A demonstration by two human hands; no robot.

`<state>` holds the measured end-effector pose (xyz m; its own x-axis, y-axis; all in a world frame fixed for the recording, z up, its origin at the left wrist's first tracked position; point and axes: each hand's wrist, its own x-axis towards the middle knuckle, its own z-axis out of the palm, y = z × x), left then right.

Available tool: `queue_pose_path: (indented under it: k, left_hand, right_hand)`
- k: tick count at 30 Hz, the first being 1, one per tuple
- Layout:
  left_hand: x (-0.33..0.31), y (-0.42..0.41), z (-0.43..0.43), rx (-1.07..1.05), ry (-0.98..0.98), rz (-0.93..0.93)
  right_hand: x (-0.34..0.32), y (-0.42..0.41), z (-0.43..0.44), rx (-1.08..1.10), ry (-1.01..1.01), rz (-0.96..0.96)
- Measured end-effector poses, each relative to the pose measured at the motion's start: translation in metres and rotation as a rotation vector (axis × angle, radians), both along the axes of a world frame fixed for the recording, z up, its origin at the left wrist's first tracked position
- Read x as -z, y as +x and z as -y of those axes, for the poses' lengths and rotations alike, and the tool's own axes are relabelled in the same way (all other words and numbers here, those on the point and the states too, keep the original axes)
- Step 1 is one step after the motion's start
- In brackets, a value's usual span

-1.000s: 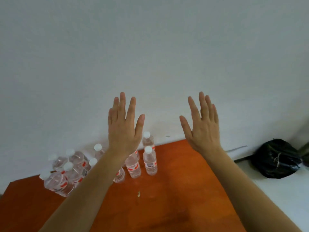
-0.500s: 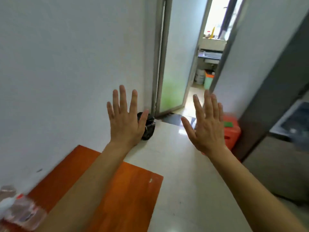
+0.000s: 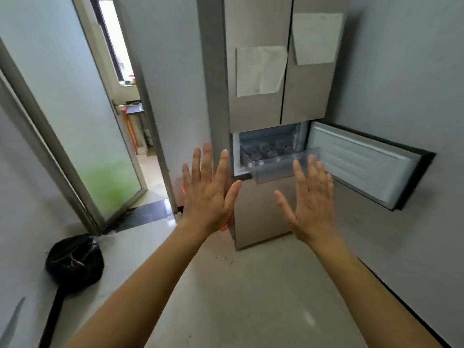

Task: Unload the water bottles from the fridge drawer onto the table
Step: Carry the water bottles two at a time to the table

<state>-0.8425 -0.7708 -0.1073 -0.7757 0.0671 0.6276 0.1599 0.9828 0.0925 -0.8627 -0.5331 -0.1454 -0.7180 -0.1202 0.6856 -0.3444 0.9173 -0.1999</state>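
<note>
Turned from bench to fridge drawer (image 3: 283,167); left hand (image 3: 208,197), right hand (image 3: 311,204) spread flat, empty; water bottles (image 3: 266,149) remain inside.

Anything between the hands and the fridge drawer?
Head view: nothing. Left hand and right hand are open, empty; only bare floor before the pulled-out drawer.

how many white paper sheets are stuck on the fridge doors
2. One white paper sheet on the left upper door of the beige metal fridge, another on its right upper door, set higher. None look hidden.
</note>
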Motion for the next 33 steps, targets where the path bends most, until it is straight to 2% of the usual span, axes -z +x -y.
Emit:
queue_pose_path:
  k: [6, 10, 15, 22, 33]
  left_hand:
    - [0.007, -0.093, -0.136, 0.014, -0.073, 0.061]
    - [0.007, -0.137, -0.177, 0.009, -0.089, 0.107]
    - [0.019, -0.203, -0.186, -0.059, -0.113, 0.147]
    - [0.063, -0.318, -0.185, -0.051, -0.072, 0.227]
    - [0.093, -0.539, -0.168, 0.006, -0.01, 0.533]
  right_hand:
    - [0.003, -0.079, -0.141, 0.086, 0.051, -0.03]
    - [0.0, -0.131, -0.191, 0.105, 0.04, 0.032]
    - [0.007, -0.204, -0.201, 0.046, 0.063, 0.088]
    - [0.051, -0.31, -0.196, 0.008, 0.106, 0.182]
    - [0.055, -0.534, -0.183, 0.064, 0.104, 0.357]
